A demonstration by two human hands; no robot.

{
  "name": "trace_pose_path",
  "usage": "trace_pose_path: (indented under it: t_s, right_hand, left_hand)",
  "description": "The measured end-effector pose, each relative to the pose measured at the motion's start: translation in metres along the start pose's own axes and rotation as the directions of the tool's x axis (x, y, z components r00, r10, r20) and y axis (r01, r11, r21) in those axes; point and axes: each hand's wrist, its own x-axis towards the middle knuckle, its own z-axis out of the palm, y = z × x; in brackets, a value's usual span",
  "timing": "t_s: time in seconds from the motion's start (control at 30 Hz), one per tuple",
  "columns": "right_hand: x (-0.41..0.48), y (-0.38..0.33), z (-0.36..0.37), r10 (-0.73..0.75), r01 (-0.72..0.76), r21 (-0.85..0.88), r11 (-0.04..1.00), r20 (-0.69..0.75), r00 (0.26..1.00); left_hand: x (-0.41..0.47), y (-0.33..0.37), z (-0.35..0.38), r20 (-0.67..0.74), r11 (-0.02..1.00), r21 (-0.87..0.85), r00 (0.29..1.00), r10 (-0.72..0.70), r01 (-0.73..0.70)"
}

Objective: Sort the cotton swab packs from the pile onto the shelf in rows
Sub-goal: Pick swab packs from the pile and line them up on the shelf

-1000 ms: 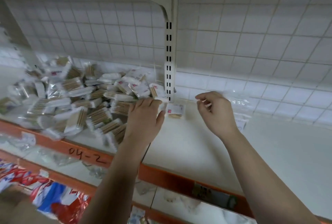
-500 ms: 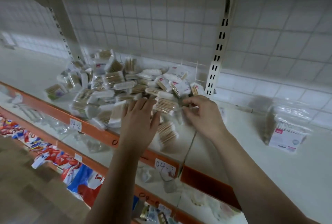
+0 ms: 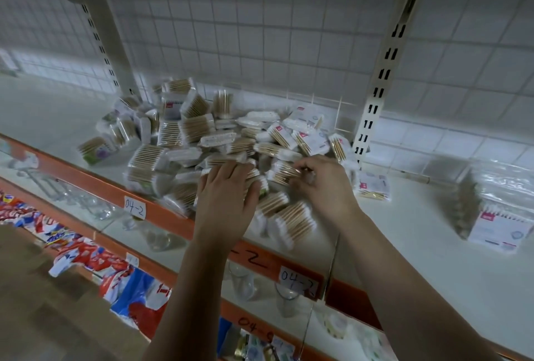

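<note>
A loose pile of cotton swab packs (image 3: 202, 141), clear wrap over wooden sticks with white tips, lies on the white shelf (image 3: 419, 245) left of the slotted upright. My left hand (image 3: 226, 195) rests palm down on packs at the pile's near edge, fingers spread. My right hand (image 3: 320, 184) pinches one swab pack (image 3: 284, 172) at the pile's right side. A single pack (image 3: 372, 187) lies flat just right of the upright. An upright row of packs (image 3: 497, 216) stands at the far right of the shelf.
A slotted white upright (image 3: 378, 94) rises behind the pile, and a wire grid backs the shelf. The orange shelf edge (image 3: 161, 210) carries "04-2" labels. Glass cups (image 3: 241, 282) stand on the lower shelf. Red and blue packets (image 3: 95, 262) lie below left.
The view has swung left toward the pile. Both hands moved from the shelf right of the upright into the pile, the left pressing down on packs, the right now pinching one.
</note>
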Motion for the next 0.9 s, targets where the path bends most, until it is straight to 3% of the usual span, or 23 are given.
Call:
trace_pose_path:
  t_s: [0.27, 0.47, 0.63, 0.9]
  right_hand:
    - [0.008, 0.002, 0.006, 0.02, -0.02, -0.048, 0.999, -0.014, 1.0]
    - [0.004, 0.002, -0.006, -0.063, 0.058, -0.077, 0.995, -0.057, 0.996]
    - [-0.002, 0.005, -0.024, -0.063, 0.062, -0.018, 0.998, -0.103, 0.993]
    - [-0.014, 0.019, -0.051, 0.048, -0.035, 0.063, 0.997, -0.217, 0.975]
  left_hand:
    - [0.006, -0.002, 0.001, 0.012, 1.0, -0.013, 1.0, 0.027, -0.027]
    - [0.012, -0.001, 0.006, 0.022, 0.999, -0.024, 0.999, 0.042, -0.042]
    - [0.02, 0.003, 0.011, -0.005, 0.996, -0.047, 0.997, 0.073, -0.074]
    - [0.034, 0.013, 0.022, -0.015, 0.991, -0.075, 0.993, 0.113, -0.114]
